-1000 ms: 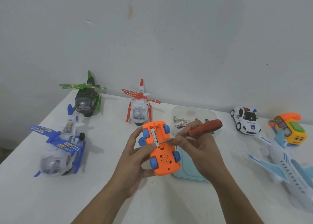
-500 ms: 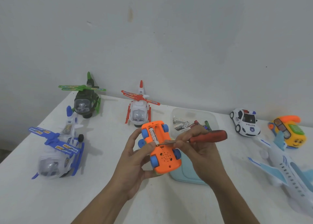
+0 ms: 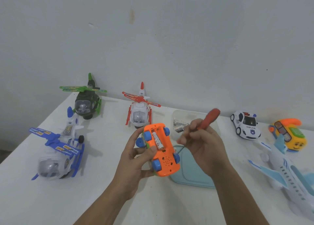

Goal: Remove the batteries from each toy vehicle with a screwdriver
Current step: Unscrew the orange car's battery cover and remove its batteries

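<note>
A person at a white table (image 3: pixel 51 199) works an orange toy car (image 3: pixel 164 163), held belly-up above the middle of the table in the left hand (image 3: pixel 134 162); the grip is closed round the car's body, fingers under it and the thumb lying at the near end of a white battery (image 3: pixel 157 139) seated in the open compartment; the slot beside that battery looks empty. The right hand (image 3: pixel 202 145), just at the car's 3 o'clock, has its grip wrapped round the red handle of a screwdriver (image 3: pixel 211 117), handle tilted up and away; the tip cannot be made out. A clear tub (image 3: pixel 175 113) holding loose batteries sits at 1 o'clock, its teal lid (image 3: pixel 192 179) at 4 o'clock. Other toys wait around: a green helicopter (image 3: pixel 85 102) at 10 o'clock, a red-and-white helicopter (image 3: pixel 139 112) at 12, a blue helicopter (image 3: pixel 57 150) at 9, a police car (image 3: pixel 245 125) at 2, and a pale blue airliner (image 3: pixel 288 175) at 4. The car looks like light, stiff, hollow plastic, best held by its flanks, since the wheels would roll under a finger; the battery seems small, smooth and likely sprung in place, so levering under one end should free it, with a thumb ready lest it pop out.
</note>
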The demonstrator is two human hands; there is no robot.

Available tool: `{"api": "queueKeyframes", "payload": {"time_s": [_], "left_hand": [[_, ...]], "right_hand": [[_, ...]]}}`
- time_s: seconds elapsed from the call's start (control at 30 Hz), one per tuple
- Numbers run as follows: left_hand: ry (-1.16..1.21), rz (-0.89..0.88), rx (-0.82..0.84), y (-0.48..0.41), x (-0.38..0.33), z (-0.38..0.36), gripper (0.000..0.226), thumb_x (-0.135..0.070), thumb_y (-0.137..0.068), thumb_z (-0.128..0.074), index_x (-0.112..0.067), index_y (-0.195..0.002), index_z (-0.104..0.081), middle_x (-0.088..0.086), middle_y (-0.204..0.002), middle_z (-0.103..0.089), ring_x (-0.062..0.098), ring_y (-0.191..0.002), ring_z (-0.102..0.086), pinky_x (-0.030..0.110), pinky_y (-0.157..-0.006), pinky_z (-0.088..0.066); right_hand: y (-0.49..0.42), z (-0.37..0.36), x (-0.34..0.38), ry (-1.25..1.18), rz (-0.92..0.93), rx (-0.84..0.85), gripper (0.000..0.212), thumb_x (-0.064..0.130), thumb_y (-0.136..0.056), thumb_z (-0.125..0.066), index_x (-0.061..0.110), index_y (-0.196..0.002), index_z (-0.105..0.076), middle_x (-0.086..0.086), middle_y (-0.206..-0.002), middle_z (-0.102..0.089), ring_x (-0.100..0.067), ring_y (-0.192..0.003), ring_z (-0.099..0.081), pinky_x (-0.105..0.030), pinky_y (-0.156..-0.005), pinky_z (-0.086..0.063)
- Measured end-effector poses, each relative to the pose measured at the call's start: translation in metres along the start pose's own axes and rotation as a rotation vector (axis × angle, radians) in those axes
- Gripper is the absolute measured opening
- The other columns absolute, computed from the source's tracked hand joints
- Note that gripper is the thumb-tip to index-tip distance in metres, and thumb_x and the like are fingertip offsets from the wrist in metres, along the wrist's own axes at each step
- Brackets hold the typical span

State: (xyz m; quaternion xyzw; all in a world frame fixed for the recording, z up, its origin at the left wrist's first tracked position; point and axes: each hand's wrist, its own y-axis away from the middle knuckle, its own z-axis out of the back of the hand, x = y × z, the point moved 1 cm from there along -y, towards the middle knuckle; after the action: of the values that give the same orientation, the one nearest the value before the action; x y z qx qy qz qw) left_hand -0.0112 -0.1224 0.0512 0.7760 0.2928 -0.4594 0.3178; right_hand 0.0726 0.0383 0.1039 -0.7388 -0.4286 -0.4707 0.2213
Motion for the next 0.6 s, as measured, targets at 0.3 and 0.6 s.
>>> {"api": "queueKeyframes", "payload": {"time_s": [0.3, 0.6], "left_hand": [[-0.098, -0.096, 0.011, 0.0, -0.001, 0.001, 0.057, -0.035, -0.064, -0.078, -0.06, -0.111, -0.059, -0.012, -0.103, -0.07, 0.022, -0.102, -0.068, 0.038, -0.063, -0.061], [-0.126, -0.099, -0.016, -0.003, 0.004, 0.002, 0.062, -0.035, -0.062, -0.075, -0.058, -0.116, -0.054, -0.008, -0.114, -0.064, 0.02, -0.106, -0.064, 0.03, -0.058, -0.059]], "right_hand": [[0.005, -0.028, -0.016, 1.089, 0.004, -0.014, 0.023, 0.033, -0.089, -0.064, 0.016, -0.075, -0.061, 0.008, -0.061, -0.042, -0.006, -0.056, -0.041, -0.018, -0.056, -0.032], [0.007, -0.02, -0.024, 1.045, -0.096, 0.026, 0.023, 0.03, -0.092, -0.063, 0.01, -0.08, -0.065, 0.011, -0.057, -0.05, -0.002, -0.052, -0.045, -0.017, -0.056, -0.039]]}}
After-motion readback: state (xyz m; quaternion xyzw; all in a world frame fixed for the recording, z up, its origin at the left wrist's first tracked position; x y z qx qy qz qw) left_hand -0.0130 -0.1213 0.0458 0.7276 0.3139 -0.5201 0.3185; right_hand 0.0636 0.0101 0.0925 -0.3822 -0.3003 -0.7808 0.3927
